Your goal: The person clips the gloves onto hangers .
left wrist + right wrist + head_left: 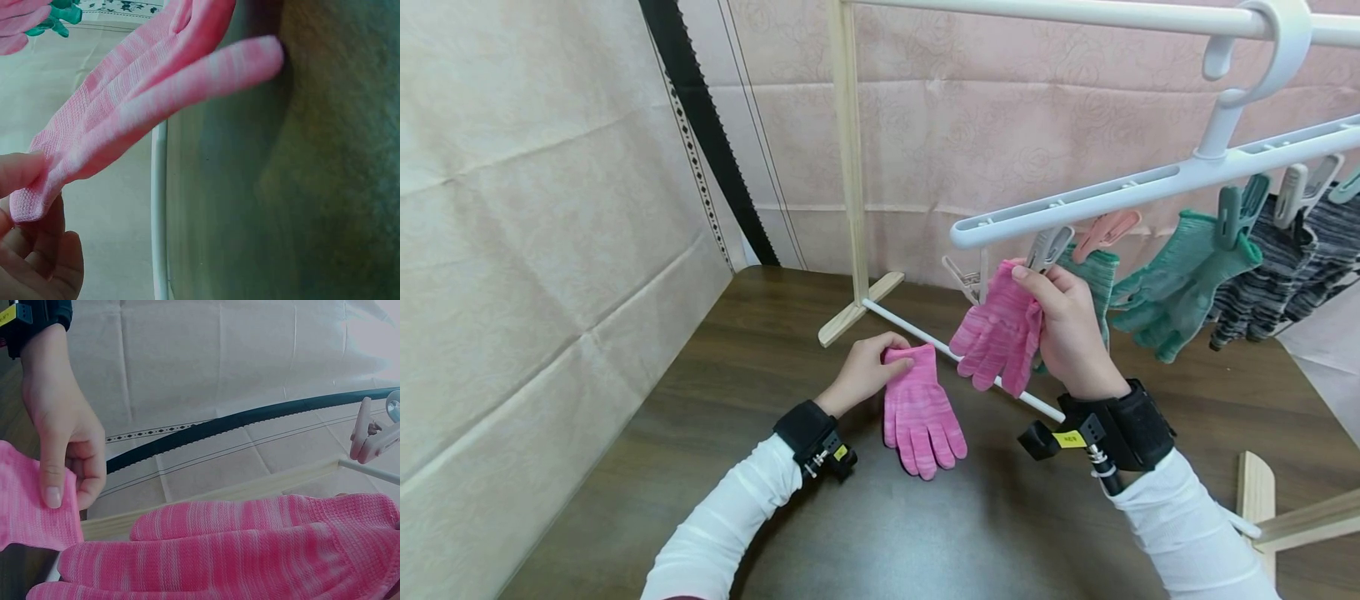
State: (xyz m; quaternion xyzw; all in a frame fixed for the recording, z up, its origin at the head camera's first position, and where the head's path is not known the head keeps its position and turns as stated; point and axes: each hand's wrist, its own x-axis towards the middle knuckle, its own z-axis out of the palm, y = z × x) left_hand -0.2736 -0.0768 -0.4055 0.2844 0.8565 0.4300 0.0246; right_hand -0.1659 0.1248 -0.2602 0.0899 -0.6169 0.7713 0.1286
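Observation:
My left hand (869, 372) pinches the cuff of a pink striped knit glove (921, 417) between thumb and fingers, and the glove's fingers hang down over the table. That same pinch shows in the left wrist view, with the cuff (34, 194) folded between the fingertips. Higher and to the right, my right hand (1071, 329) grips the cuff of a second pink glove (1000, 329). A grey clothespin (1049, 247) on the light-blue hanger (1120, 193) sits right above that cuff; whether it bites the fabric is hard to tell.
Green gloves (1183, 279) and dark striped gloves (1273, 258) hang from clothespins farther right. A pale clothespin (966, 277) dangles at the hanger's left end. The hanger hooks over a white rail (1060, 10) on a wooden stand (850, 158). A white lower bar (910, 327) crosses the brown table (715, 467).

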